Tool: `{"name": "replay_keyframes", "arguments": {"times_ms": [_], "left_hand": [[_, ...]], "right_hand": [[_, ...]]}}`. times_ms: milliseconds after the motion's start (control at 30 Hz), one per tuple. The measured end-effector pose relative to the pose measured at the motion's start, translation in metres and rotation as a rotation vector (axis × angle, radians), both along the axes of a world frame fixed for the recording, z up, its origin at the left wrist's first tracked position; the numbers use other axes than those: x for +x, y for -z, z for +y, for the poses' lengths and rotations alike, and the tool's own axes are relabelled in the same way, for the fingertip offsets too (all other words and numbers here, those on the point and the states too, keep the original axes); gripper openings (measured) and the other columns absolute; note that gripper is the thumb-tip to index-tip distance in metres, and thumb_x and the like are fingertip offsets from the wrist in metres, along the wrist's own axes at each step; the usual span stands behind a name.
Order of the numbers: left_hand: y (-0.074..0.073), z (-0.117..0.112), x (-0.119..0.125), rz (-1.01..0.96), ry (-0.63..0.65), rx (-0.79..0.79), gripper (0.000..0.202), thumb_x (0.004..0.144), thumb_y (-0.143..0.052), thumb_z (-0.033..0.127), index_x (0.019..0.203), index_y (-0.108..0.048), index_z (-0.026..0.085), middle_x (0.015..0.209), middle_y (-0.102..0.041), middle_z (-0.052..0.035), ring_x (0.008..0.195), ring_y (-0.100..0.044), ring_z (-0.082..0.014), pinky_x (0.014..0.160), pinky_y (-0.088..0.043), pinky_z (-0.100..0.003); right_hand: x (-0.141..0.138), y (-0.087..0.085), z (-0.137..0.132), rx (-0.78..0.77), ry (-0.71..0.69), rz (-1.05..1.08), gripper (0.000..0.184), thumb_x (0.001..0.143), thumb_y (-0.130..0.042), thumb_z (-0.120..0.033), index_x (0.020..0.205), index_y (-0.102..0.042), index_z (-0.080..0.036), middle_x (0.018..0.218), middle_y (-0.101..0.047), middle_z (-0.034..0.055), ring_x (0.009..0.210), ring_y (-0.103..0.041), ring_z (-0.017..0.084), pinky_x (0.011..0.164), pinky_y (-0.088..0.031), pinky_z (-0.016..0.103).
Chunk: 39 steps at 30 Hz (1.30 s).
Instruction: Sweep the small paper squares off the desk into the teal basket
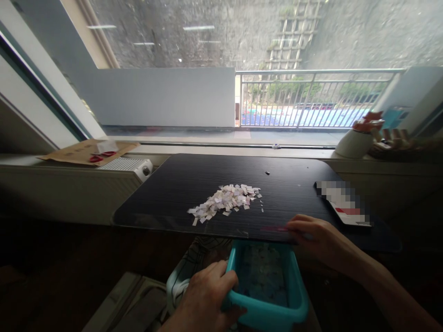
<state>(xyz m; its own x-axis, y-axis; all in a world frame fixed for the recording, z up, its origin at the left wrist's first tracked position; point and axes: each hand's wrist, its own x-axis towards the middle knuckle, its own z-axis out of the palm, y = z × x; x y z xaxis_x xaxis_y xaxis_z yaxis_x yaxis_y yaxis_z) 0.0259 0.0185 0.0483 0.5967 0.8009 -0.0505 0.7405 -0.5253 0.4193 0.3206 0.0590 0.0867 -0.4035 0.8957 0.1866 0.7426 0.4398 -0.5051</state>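
My left hand (211, 293) is closed on the left rim of a teal plastic bin (302, 299), which sits just below the table's front edge. Small pale pieces, dim in the shade, lie inside the bin. My right hand (314, 237) is above the bin's far right corner and pinches a thin, flat pink strip (275, 228); its exact kind is unclear. The strip points left along the front edge of the black table (145, 198). A heap of small cut paper pieces (224, 200) lies on the tabletop, with a few scraps to its right.
A phone-like slab (356, 219), partly blurred out, rests at the table's right. Behind stands a white vase (355, 144) on the sill. Red-handled scissors (102, 157) lie on a brown envelope (62, 154) at left, near a radiator (128, 167). A pale box (117, 295) is at lower left.
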Motion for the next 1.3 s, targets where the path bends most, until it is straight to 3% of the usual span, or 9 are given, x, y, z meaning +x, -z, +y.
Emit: {"name": "replay_keyframes", "arguments": {"times_ms": [100, 300, 500, 733, 900, 1067, 1300], "left_hand": [[-0.005, 0.001, 0.004, 0.032, -0.003, -0.040, 0.027, 0.065, -0.076, 0.022, 0.076, -0.051, 0.020, 0.086, -0.053, -0.0002, 0.080, -0.052, -0.0203, 0.062, -0.034, -0.027], [-0.004, 0.002, 0.007, 0.102, -0.016, -0.066, 0.031, 0.063, -0.081, 0.029, 0.076, -0.054, 0.021, 0.088, -0.055, 0.0000, 0.082, -0.054, -0.0207, 0.063, -0.036, -0.027], [-0.001, 0.001, 0.005, 0.095, 0.012, -0.071, 0.031, 0.065, -0.081, 0.031, 0.081, -0.056, 0.022, 0.090, -0.056, -0.0006, 0.085, -0.055, -0.0218, 0.065, -0.038, -0.027], [-0.006, 0.001, 0.006, 0.088, 0.014, -0.094, 0.032, 0.066, -0.081, 0.033, 0.080, -0.056, 0.021, 0.092, -0.056, -0.0010, 0.087, -0.055, -0.0224, 0.067, -0.040, -0.027], [-0.002, 0.003, 0.002, 0.089, 0.041, -0.089, 0.035, 0.064, -0.082, 0.035, 0.081, -0.055, 0.021, 0.091, -0.056, -0.0003, 0.086, -0.056, -0.0222, 0.066, -0.040, -0.027], [-0.001, 0.000, 0.004, 0.085, 0.046, -0.073, 0.035, 0.065, -0.082, 0.037, 0.081, -0.055, 0.021, 0.091, -0.056, -0.0009, 0.086, -0.056, -0.0226, 0.066, -0.040, -0.028], [-0.004, 0.002, 0.003, 0.054, 0.051, -0.081, 0.032, 0.067, -0.081, 0.036, 0.082, -0.056, 0.021, 0.092, -0.056, -0.0014, 0.087, -0.055, -0.0226, 0.067, -0.041, -0.027]], "right_hand": [[-0.008, 0.002, 0.017, 0.095, 0.112, -0.032, 0.022, 0.090, -0.044, -0.023, 0.091, -0.066, -0.019, 0.085, -0.064, 0.0039, 0.068, -0.058, 0.014, 0.063, -0.043, 0.025], [-0.037, 0.011, 0.044, 0.145, 0.162, -0.088, 0.026, 0.090, -0.041, -0.024, 0.096, -0.066, -0.019, 0.084, -0.062, 0.0036, 0.068, -0.058, 0.015, 0.063, -0.042, 0.026], [-0.054, 0.011, 0.032, 0.090, 0.064, -0.069, 0.025, 0.091, -0.041, -0.023, 0.089, -0.065, -0.019, 0.080, -0.061, 0.0033, 0.066, -0.056, 0.013, 0.061, -0.040, 0.025], [-0.075, 0.007, 0.041, 0.092, 0.077, -0.037, 0.024, 0.091, -0.042, -0.022, 0.093, -0.066, -0.020, 0.083, -0.061, 0.0032, 0.069, -0.057, 0.014, 0.063, -0.039, 0.025], [-0.074, 0.006, 0.034, 0.064, 0.020, -0.051, 0.024, 0.092, -0.042, -0.021, 0.087, -0.065, -0.019, 0.079, -0.059, 0.0019, 0.066, -0.055, 0.013, 0.060, -0.037, 0.025], [-0.080, 0.003, 0.038, 0.065, 0.059, -0.020, 0.023, 0.093, -0.041, -0.022, 0.092, -0.064, -0.018, 0.083, -0.059, 0.0033, 0.068, -0.054, 0.013, 0.061, -0.037, 0.025], [-0.081, 0.001, 0.030, 0.065, 0.043, -0.088, 0.022, 0.090, -0.043, -0.018, 0.085, -0.064, -0.019, 0.079, -0.059, 0.0017, 0.067, -0.054, 0.013, 0.062, -0.036, 0.025]]}}
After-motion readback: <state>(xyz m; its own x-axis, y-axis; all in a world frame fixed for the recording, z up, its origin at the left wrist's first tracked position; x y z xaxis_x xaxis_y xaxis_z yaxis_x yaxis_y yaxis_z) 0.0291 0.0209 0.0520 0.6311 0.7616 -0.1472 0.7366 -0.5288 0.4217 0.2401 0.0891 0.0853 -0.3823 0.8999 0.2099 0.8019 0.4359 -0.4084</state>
